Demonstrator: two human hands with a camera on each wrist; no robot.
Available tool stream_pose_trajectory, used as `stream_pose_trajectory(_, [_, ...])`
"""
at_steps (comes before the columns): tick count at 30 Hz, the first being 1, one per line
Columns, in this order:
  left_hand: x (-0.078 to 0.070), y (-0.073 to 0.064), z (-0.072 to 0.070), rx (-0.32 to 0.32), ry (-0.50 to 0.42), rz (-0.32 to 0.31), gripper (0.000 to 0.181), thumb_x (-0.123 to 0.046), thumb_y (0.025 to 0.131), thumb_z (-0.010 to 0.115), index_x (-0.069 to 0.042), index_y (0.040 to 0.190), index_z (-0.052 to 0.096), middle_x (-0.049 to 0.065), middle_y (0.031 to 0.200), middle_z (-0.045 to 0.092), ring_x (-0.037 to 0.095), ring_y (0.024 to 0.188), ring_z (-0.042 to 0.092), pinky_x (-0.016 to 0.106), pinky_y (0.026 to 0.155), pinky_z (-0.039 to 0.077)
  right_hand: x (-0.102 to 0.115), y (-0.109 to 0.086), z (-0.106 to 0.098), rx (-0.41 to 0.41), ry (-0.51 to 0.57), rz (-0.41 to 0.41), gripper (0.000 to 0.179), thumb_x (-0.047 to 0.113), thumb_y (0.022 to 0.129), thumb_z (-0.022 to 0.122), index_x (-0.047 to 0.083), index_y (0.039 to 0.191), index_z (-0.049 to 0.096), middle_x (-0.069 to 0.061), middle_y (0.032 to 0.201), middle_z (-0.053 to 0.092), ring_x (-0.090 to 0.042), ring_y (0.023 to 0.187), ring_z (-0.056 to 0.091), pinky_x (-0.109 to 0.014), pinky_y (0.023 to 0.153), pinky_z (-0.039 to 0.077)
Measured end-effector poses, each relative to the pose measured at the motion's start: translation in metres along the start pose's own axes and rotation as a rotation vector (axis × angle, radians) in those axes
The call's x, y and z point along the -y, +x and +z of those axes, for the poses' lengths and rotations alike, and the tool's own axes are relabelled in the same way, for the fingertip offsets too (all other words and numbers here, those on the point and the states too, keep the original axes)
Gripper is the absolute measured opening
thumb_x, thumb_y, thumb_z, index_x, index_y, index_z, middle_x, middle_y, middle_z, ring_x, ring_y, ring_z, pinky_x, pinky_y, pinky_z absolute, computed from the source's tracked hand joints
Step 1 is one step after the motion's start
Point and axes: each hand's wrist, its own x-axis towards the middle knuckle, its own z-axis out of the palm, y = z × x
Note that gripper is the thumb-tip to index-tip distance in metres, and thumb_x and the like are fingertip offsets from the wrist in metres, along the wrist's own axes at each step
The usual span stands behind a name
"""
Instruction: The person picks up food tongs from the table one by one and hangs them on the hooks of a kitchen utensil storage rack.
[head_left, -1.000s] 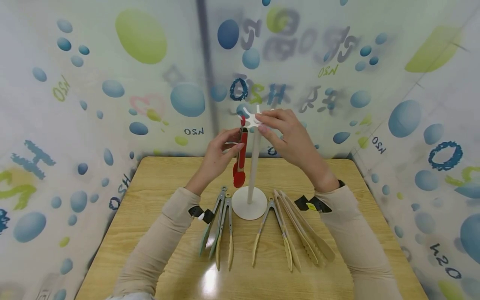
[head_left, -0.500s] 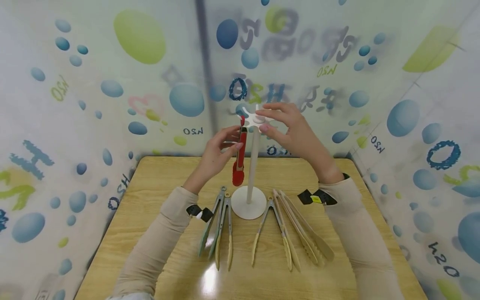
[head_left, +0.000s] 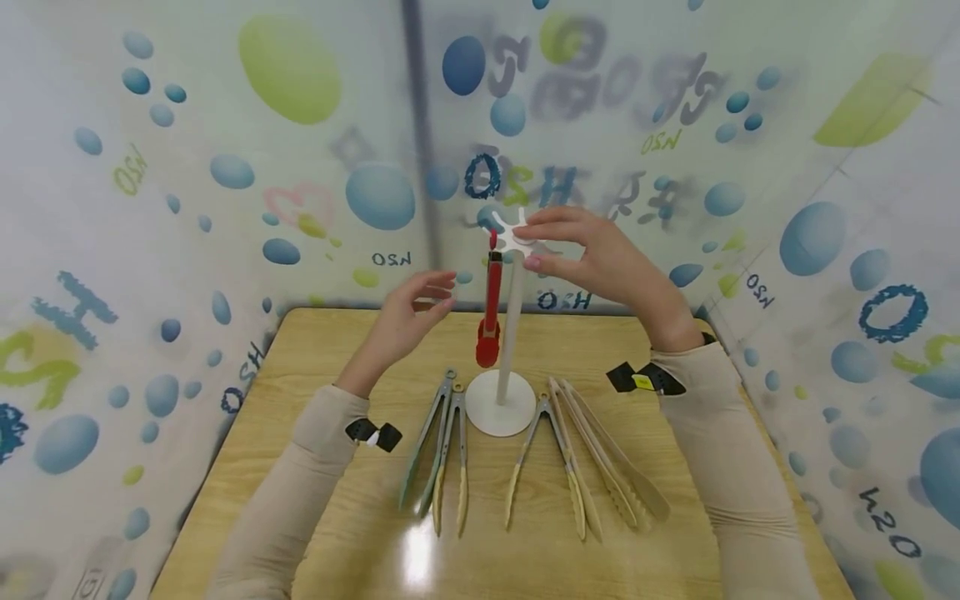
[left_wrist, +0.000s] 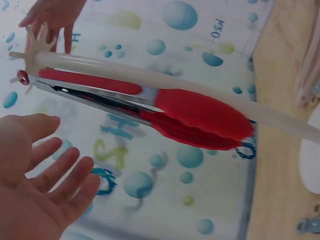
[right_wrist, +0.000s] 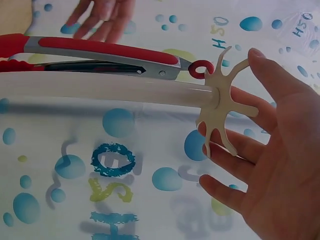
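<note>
Red-handled tongs (head_left: 491, 308) hang by their ring from a hook at the top of a white utensil stand (head_left: 512, 325). To their left, my left hand (head_left: 408, 321) hovers apart from them with loosely bent fingers, holding nothing. Its palm (left_wrist: 45, 180) faces the tongs in the left wrist view. My right hand (head_left: 600, 254) holds the stand's hooked top from the right. In the right wrist view the thumb (right_wrist: 272, 70) touches one hook tip, and the fingers reach behind the star-shaped hook plate (right_wrist: 220, 105).
Several tongs lie on the wooden table (head_left: 360, 533). Green-tipped tongs (head_left: 427, 446) and yellowish tongs (head_left: 452, 462) are left of the stand's round base (head_left: 487, 421). Other yellowish tongs (head_left: 551, 467) and beige tongs (head_left: 611, 458) lie right of it. A patterned wall (head_left: 300, 150) stands behind.
My left hand has let go of the red tongs and moved left and slightly down, leaving them hanging on the hook. My right hand stays at the stand's top, its forearm slightly farther right.
</note>
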Motion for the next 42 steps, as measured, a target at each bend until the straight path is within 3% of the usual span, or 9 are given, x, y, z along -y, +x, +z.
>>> stream_pose_trajectory(7, [0.058, -0.034, 0.023, 0.06, 0.136, -0.142, 0.037, -0.014, 0.097, 0.062, -0.001, 0.132, 0.059, 0.023, 0.122, 0.065, 0.037, 0.108, 0.067, 0.049, 0.092, 0.056, 0.001, 0.0, 0.005, -0.033, 0.013, -0.01, 0.045, 0.034, 0.094, 0.068, 0.023, 0.137, 0.061, -0.007, 0.147, 0.051, -0.028, 0.14, 0.041, -0.054, 0.113, 0.037])
stream_pose_trajectory(13, [0.096, -0.063, 0.051, 0.113, 0.339, -0.349, 0.037, -0.016, 0.095, 0.065, 0.001, 0.127, 0.062, 0.022, 0.115, 0.067, 0.035, 0.099, 0.069, 0.044, 0.081, 0.058, 0.0, -0.001, 0.008, -0.068, 0.014, -0.01, 0.045, 0.032, 0.092, 0.07, 0.022, 0.135, 0.063, -0.007, 0.142, 0.054, -0.027, 0.135, 0.045, -0.054, 0.111, 0.039])
stream_pose_trajectory(17, [0.11, -0.075, 0.065, 0.148, 0.446, -0.457, 0.037, -0.018, 0.093, 0.066, -0.002, 0.126, 0.063, 0.019, 0.112, 0.069, 0.032, 0.098, 0.068, 0.042, 0.076, 0.057, 0.001, -0.001, 0.01, -0.083, 0.021, -0.006, 0.045, 0.032, 0.092, 0.071, 0.022, 0.135, 0.063, -0.006, 0.141, 0.055, -0.026, 0.134, 0.045, -0.052, 0.11, 0.041])
stream_pose_trajectory(21, [0.116, -0.084, 0.074, 0.178, 0.518, -0.51, 0.04, -0.012, 0.088, 0.066, -0.004, 0.127, 0.062, 0.016, 0.107, 0.069, 0.023, 0.08, 0.066, 0.032, 0.058, 0.05, 0.003, -0.002, 0.012, -0.098, 0.026, 0.005, 0.044, 0.031, 0.091, 0.071, 0.022, 0.134, 0.064, -0.006, 0.14, 0.055, -0.026, 0.134, 0.046, -0.052, 0.109, 0.041])
stream_pose_trajectory(27, [0.124, -0.094, 0.082, 0.166, 0.548, -0.499, 0.043, -0.011, 0.084, 0.069, -0.002, 0.126, 0.061, 0.014, 0.097, 0.067, 0.016, 0.059, 0.052, 0.027, 0.048, 0.038, 0.007, -0.002, 0.012, -0.12, 0.014, 0.014, 0.043, 0.03, 0.091, 0.072, 0.021, 0.132, 0.065, -0.007, 0.137, 0.057, -0.027, 0.131, 0.047, -0.051, 0.107, 0.042])
stream_pose_trajectory(35, [0.136, -0.104, 0.086, 0.128, 0.566, -0.474, 0.041, -0.009, 0.082, 0.069, -0.003, 0.122, 0.064, 0.007, 0.082, 0.067, 0.015, 0.057, 0.05, 0.027, 0.046, 0.036, 0.009, -0.001, 0.016, -0.148, 0.01, 0.026, 0.043, 0.028, 0.089, 0.074, 0.02, 0.131, 0.067, -0.009, 0.135, 0.057, -0.027, 0.128, 0.049, -0.05, 0.105, 0.044])
stream_pose_trajectory(42, [0.14, -0.109, 0.084, 0.09, 0.527, -0.47, 0.041, -0.005, 0.08, 0.065, 0.0, 0.121, 0.064, 0.014, 0.093, 0.072, 0.017, 0.062, 0.056, 0.027, 0.047, 0.038, 0.015, -0.002, 0.018, -0.156, -0.012, 0.069, 0.044, 0.032, 0.089, 0.073, 0.023, 0.132, 0.066, -0.007, 0.136, 0.056, -0.026, 0.132, 0.046, -0.051, 0.107, 0.043])
